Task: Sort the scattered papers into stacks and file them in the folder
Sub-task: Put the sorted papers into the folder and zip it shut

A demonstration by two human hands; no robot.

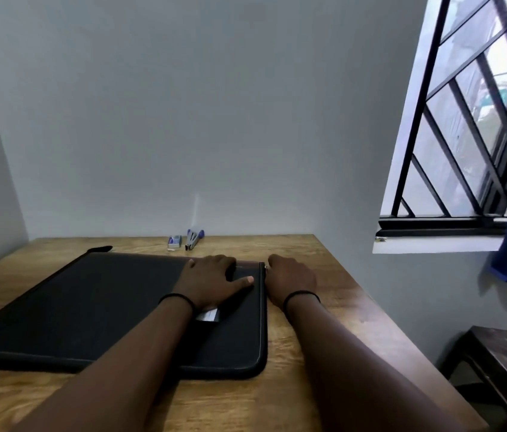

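Your black folder (pixel 90 304) lay flat on the wooden table (pixel 308 322), a wide rectangular case with rounded corners, a matte fabric-like skin and a zip seam running round its edge; it looked closed, and it filled the table from about nine o'clock to the centre. Your left hand (pixel 211 282) rested palm down on the folder's cover near its right end, at roughly twelve o'clock on the case, fingers mostly straight and the thumb stretched out toward three o'clock, gripping nothing. A small pale label (pixel 208 314) peeked out from under that wrist. Your right hand (pixel 289 280) sat just beside the folder's right edge, at three o'clock from the left hand, knuckles up and fingers curled toward the small metal zip pull (pixel 266 267) at the far corner; I could not tell whether the fingertips actually pinched it. Each wrist wore a thin black band. At twelve o'clock, against the plain grey wall, stood a stapler (pixel 193 240) with purple trim and a small box (pixel 174 242) beside it. The table showed a warm, streaky wood grain.
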